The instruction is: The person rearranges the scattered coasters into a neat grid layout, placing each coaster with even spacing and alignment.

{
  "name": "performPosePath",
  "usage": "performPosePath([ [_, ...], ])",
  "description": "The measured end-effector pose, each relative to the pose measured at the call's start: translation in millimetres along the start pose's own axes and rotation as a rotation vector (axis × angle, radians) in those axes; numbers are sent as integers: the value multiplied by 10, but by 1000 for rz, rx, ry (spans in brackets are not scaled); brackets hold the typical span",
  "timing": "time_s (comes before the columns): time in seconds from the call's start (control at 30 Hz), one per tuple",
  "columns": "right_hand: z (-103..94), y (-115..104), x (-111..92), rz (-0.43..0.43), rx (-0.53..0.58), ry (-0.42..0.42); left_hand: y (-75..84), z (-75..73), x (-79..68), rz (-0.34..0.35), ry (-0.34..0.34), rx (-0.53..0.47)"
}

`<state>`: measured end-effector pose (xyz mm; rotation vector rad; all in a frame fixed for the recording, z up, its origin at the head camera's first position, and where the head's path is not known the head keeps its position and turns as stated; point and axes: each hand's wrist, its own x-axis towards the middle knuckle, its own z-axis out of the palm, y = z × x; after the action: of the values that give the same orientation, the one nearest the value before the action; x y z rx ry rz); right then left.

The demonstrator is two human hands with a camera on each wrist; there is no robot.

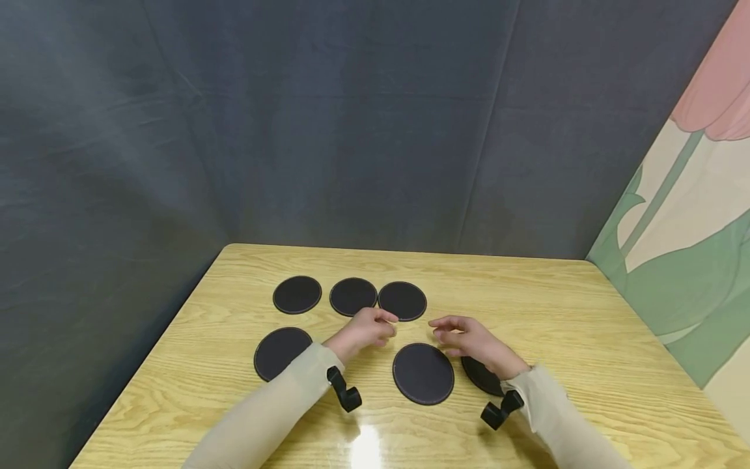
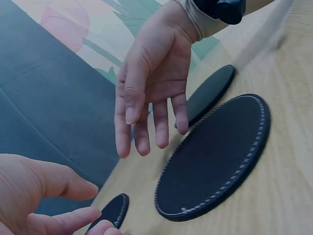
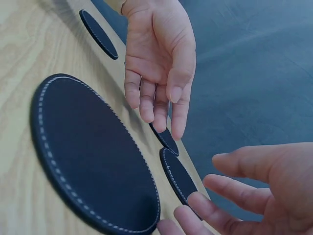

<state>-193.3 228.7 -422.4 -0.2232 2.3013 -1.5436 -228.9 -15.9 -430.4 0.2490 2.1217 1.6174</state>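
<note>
Several round black coasters with light stitched rims lie flat on the wooden table. My left hand (image 1: 366, 331) hovers over the table's middle, fingers loosely bent with nothing in them; it overlaps the edge of the middle back coaster (image 1: 351, 294). Opposite it, my right hand (image 1: 477, 342) is also bare, its relaxed fingers pointing inward. Between the hands and nearer to me lies one coaster (image 1: 423, 373), large in the right wrist view. Another coaster (image 1: 480, 376) is partly hidden under the right hand and wrist. The right back coaster (image 1: 402, 301) nearly touches its neighbour.
At the back left lies a further coaster (image 1: 297, 294). In front of it, a coaster (image 1: 280, 352) is partly covered by my left sleeve. A dark curtain (image 1: 363, 130) hangs behind and left of the table (image 1: 545, 306); a flower-patterned cloth (image 1: 691, 241) is at right.
</note>
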Motion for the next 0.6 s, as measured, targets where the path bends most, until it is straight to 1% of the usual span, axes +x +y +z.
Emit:
performPosePath([
  [0.07, 11, 11, -19, 10, -6, -4, -24, 25, -13, -8, -3, 4],
  [0.27, 15, 21, -84, 16, -16, -7, -72, 76, -67, 0, -26, 16],
  [0.47, 6, 25, -149, 52, -12, -9, -70, 95, -119, -4, -32, 5],
  [0.6, -2, 37, -177, 61, -4, -33, -71, 110, -133, 4, -39, 8],
])
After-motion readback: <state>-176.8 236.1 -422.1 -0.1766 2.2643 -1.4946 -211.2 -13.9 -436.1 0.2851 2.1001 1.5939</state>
